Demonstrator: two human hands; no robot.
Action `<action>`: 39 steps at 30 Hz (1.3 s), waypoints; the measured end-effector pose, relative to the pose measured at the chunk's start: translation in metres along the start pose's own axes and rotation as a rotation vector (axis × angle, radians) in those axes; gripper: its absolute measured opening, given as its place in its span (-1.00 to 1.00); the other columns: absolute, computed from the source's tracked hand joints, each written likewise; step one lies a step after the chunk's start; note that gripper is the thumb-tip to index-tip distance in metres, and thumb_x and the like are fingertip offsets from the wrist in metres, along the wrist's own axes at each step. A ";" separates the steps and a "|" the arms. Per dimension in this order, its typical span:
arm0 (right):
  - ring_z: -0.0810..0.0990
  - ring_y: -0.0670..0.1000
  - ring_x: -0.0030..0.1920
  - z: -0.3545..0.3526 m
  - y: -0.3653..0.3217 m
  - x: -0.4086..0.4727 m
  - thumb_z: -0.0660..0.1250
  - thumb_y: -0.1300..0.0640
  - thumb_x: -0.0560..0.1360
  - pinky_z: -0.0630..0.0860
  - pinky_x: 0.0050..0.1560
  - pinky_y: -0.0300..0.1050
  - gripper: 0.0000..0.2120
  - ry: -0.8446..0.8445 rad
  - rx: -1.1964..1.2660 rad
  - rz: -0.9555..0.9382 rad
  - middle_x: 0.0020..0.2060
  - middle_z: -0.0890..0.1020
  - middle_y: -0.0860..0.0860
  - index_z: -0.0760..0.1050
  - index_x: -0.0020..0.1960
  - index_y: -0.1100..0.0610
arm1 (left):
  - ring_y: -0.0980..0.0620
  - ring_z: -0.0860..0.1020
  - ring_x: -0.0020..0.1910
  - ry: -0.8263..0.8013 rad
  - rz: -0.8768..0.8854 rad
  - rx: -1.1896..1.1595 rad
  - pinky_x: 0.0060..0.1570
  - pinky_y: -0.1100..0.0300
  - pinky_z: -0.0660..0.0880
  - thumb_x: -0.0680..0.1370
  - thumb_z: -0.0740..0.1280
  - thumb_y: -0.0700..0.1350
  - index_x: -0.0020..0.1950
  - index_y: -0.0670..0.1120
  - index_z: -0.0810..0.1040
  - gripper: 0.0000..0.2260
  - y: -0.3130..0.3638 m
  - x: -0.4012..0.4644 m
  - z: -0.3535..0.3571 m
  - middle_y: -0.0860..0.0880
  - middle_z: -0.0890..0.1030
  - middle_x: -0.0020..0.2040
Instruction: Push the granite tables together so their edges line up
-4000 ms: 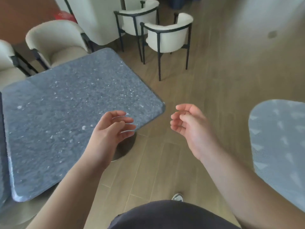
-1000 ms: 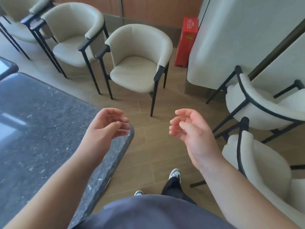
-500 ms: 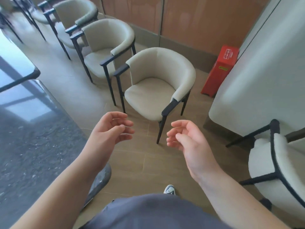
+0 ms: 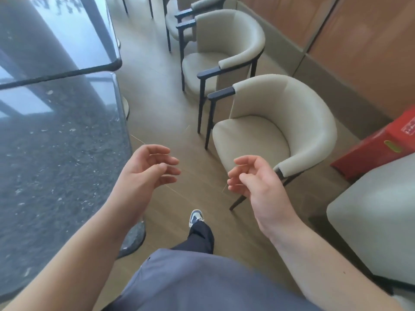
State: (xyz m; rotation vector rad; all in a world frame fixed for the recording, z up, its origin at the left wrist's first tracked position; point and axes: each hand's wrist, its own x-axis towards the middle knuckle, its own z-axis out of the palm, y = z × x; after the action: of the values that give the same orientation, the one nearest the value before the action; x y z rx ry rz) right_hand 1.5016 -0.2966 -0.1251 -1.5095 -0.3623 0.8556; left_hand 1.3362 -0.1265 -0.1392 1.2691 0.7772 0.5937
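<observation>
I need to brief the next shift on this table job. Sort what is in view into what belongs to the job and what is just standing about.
Belongs to the job:
- near dark speckled granite table
- far glossy dark granite table
- left hand, empty
- right hand, empty

Just standing about:
- nearest cream upholstered armchair
- second cream armchair behind it
- red box by the wall

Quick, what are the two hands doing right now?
Left hand: open, fingers loosely curled, holding nothing.
Right hand: open, fingers loosely curled, holding nothing.
</observation>
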 end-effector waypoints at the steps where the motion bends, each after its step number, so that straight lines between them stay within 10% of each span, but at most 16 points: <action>1: 0.62 0.00 -0.17 0.005 -0.003 0.015 0.15 0.24 0.39 0.59 -0.09 -0.13 -0.68 -0.026 -0.019 0.004 -0.21 0.64 0.00 0.51 0.11 0.15 | -0.09 0.69 -0.09 0.021 0.007 -0.003 -0.09 0.13 0.63 0.48 0.24 -0.24 0.16 -0.12 0.55 -0.73 -0.001 0.010 -0.004 -0.03 0.69 -0.08; 39: 0.61 0.00 -0.19 0.253 -0.145 0.536 0.08 0.47 0.55 0.61 -0.09 -0.12 -0.69 -0.778 -0.193 0.079 -0.26 0.63 -0.02 0.50 0.10 0.20 | -0.05 0.68 -0.10 0.708 0.027 -0.085 -0.10 0.14 0.61 0.47 0.24 -0.21 0.15 -0.13 0.53 -0.73 0.089 0.406 -0.115 -0.02 0.70 -0.08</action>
State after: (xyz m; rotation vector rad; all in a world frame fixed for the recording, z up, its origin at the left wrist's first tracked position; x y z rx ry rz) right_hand 1.7238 0.2714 -0.1236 -1.3152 -0.9780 1.4944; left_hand 1.4979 0.2733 -0.1389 0.9855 1.2989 1.1127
